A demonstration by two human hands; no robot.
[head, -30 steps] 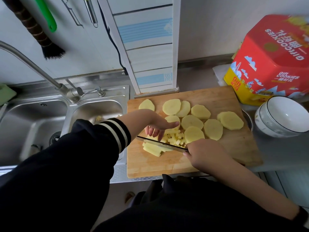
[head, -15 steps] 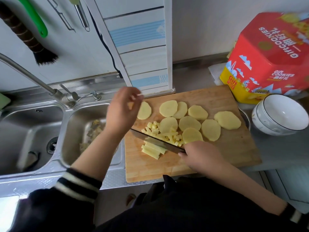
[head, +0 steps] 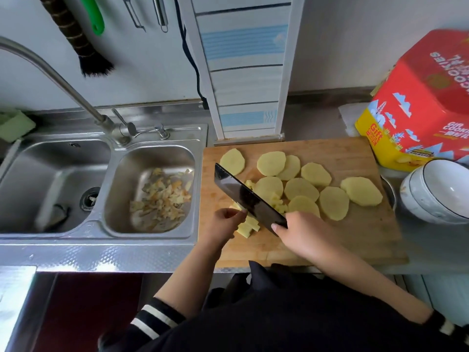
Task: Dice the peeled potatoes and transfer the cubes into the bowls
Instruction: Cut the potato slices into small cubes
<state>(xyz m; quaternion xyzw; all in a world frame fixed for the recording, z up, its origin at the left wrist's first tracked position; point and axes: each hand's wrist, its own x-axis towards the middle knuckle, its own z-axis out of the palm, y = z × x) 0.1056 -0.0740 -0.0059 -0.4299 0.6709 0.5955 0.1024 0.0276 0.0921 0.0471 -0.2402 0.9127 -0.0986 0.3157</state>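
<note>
Several round potato slices lie spread over the wooden cutting board. My right hand grips the handle of a dark cleaver, its blade tilted up over a small heap of potato cubes. My left hand rests with curled fingers on the potato strips just left of the blade. White stacked bowls stand to the right of the board.
A double steel sink lies left of the board, with potato peelings in its right basin. A tap arches over it. A red cookie box stands behind the bowls. The counter's front edge is close to my body.
My left hand came back from above the sink down onto the potato strips. The cleaver's blade has swung up and tilted, its tip now further back on the board.
</note>
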